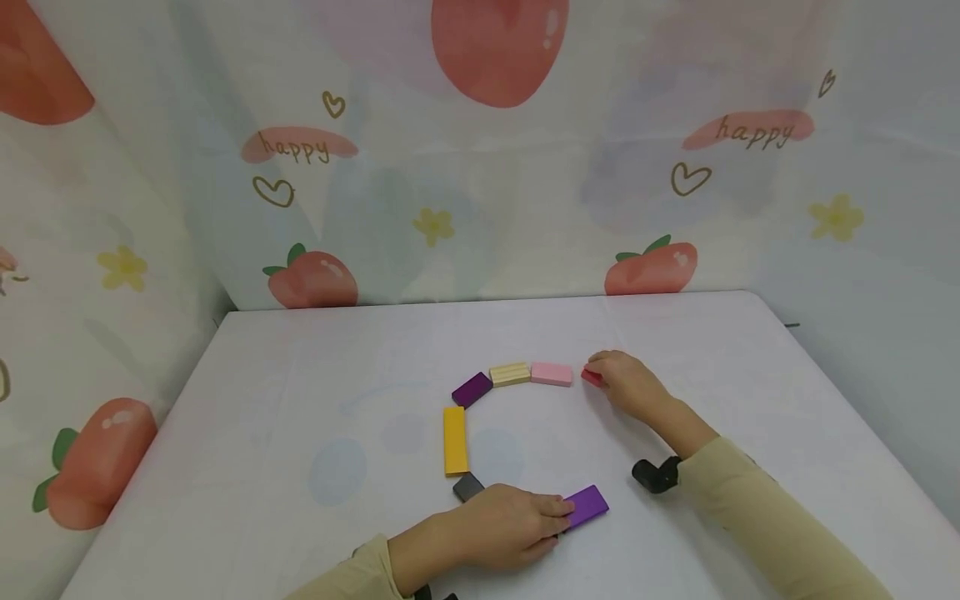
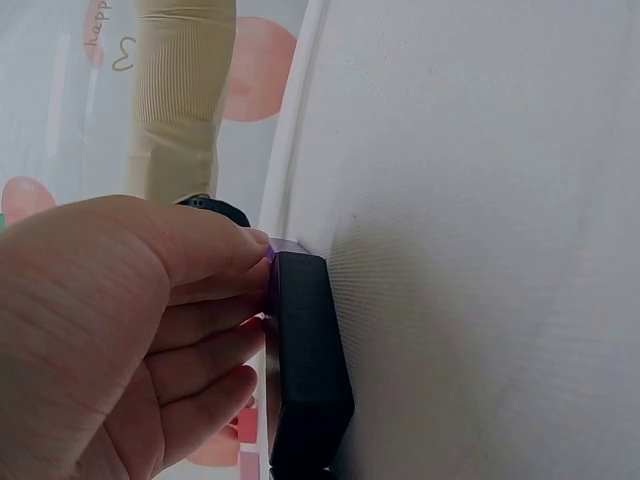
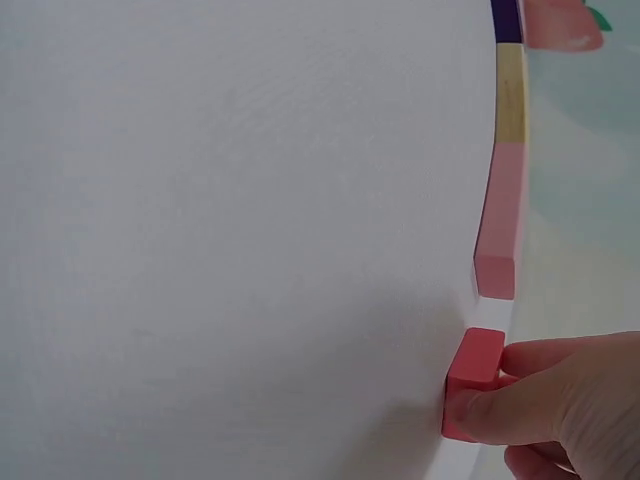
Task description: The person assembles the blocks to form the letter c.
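- A red block (image 1: pixel 592 377) is pinched by the fingers of the right hand (image 1: pixel 628 385) at the far right of the arc of blocks; in the right wrist view the fingertips (image 3: pixel 520 400) are seen curled against the red block (image 3: pixel 473 382), which lies flat on the table.
- A black block (image 2: pixel 305 370) is touched by the fingertips of the left hand (image 1: pixel 504 525); in the left wrist view the fingers (image 2: pixel 215 310) are lightly bent against its side, and whether the block is actually gripped cannot be told.
- A light purple block (image 1: pixel 587 506) is seen just beyond the left hand's fingertips in the head view, touching or nearly touching them.
- A small dark grey block (image 1: pixel 468 486) lies just beside the left hand, at the near end of a yellow block (image 1: pixel 454 440).
- The arc is carried on, from the yellow block, by a dark purple block (image 1: pixel 472 388), a pale wooden block (image 1: pixel 510 373) and a pink block (image 1: pixel 551 373), the last lying near the red block but apart from it.
- All blocks rest on a white table (image 1: pixel 300 417).
- A black wrist-worn device (image 1: pixel 656 475) is seen at the cuff of the right beige sleeve (image 1: pixel 765 517).
- A cloth backdrop (image 1: pixel 480 167) printed with peaches, hearts and flowers stands behind the table; the word "happy" can be read on it twice, at (image 1: pixel 294 147) and at (image 1: pixel 752 131).
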### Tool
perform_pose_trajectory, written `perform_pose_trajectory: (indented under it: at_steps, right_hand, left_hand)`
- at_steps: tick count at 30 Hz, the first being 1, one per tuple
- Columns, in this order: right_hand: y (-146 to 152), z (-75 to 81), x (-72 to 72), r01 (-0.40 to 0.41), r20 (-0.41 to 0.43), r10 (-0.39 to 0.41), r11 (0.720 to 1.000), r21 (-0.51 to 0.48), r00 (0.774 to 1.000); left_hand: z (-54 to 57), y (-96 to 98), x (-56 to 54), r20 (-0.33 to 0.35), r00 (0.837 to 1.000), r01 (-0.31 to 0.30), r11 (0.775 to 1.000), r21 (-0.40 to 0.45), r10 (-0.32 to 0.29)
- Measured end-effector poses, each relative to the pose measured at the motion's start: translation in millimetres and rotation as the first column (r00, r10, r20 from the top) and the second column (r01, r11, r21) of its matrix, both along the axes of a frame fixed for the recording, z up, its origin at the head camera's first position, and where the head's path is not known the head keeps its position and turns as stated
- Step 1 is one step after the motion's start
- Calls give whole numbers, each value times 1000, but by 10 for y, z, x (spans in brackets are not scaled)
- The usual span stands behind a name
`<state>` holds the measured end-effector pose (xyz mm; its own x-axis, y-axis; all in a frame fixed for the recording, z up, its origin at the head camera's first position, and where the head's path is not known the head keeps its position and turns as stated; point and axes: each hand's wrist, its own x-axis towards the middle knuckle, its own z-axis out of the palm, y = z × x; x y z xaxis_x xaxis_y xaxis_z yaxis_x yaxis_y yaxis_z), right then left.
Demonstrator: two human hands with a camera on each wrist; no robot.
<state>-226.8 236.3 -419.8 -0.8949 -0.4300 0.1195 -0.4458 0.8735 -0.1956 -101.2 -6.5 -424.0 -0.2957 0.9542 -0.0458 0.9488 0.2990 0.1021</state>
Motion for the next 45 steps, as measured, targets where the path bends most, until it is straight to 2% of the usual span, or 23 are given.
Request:
perform_pose_trajectory:
  at_steps: [10, 19, 33, 45]
  right_hand:
    - [8, 38, 124, -40, -35, 40, 999, 2, 999]
    - [21, -2, 295, -28, -29, 29, 1000, 4, 999]
    - [45, 4, 479, -111, -77, 109, 994, -20, 991]
    - [41, 6, 589, -118, -64, 117, 993, -4, 991]
  left_hand:
    - [5, 3, -1, -1, 1000, 0, 1000, 20, 0]
    - [-9, -5, 7, -8, 1000, 4, 1000, 15, -4]
    - [-1, 1, 23, 70, 997, -41, 998, 36, 38]
    - [-16, 1, 22, 50, 998, -31, 998, 46, 28]
